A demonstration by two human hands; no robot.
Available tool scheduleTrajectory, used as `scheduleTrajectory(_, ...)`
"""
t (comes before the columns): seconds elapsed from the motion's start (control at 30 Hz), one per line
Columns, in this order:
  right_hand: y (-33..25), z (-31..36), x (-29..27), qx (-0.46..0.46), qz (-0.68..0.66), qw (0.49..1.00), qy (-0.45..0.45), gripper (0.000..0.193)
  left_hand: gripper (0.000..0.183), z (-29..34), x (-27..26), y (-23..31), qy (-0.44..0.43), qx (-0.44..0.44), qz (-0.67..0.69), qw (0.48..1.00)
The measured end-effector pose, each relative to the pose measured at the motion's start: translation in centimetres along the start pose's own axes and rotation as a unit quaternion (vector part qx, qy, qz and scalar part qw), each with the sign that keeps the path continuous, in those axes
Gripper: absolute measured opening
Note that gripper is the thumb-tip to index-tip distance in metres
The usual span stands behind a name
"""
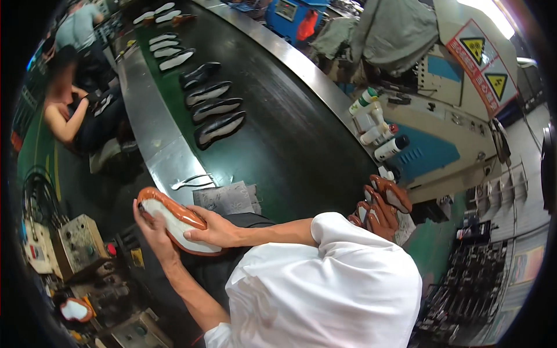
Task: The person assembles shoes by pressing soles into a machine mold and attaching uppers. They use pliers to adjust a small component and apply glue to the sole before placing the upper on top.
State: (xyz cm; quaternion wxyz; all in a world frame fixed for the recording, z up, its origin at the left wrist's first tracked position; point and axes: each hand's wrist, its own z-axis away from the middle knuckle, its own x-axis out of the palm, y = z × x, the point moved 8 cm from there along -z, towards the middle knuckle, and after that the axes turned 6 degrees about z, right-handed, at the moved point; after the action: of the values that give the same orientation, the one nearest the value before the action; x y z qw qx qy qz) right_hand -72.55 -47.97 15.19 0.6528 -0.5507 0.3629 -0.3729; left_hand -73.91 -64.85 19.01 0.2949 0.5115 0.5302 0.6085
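Observation:
Between my two hands is a glossy brown shoe [181,213], its white underside turned up toward me. My left hand [152,233] grips its left side, fingers along the edge. My right hand [216,228] holds the opposite side, the thumb lying on the white underside. Just beyond, on the metal ledge, lie metal pincers [194,181]. Beside them a patterned grey sheet [223,199] rests at the near end of the dark belt [284,127].
Several black shoes [217,107] stand along the belt's left side, with white-soled shoes farther back. Brown shoes [383,209] are piled at the right near bottles [371,119]. A seated person [75,110] is at the left. A control box [81,246] and another brown shoe [76,310] are lower left.

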Motion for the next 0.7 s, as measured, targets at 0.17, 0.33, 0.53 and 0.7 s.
scheduleTrajectory(0.17,1.2,-1.2,-6.9,-0.052,-0.037,0.997,-0.053,0.108,0.085,0.9,7.4,-7.5,-0.138,-0.184,0.188,0.955)
scheduleTrajectory(0.33,10.6,4.4,-34.3,0.073,0.242,0.915,0.314,0.034,0.080,-0.8,13.6,-10.7,-0.161,-0.258,0.136,0.943)
scheduleTrajectory(0.53,22.0,31.0,-63.7,0.219,0.103,0.553,0.797,0.063,0.082,-3.3,13.2,-14.4,-0.151,-0.316,0.067,0.934)
scheduleTrajectory(0.7,26.4,37.4,-72.5,0.264,-0.010,0.542,0.798,0.107,0.079,-6.1,10.1,-13.4,-0.122,-0.328,0.004,0.937)
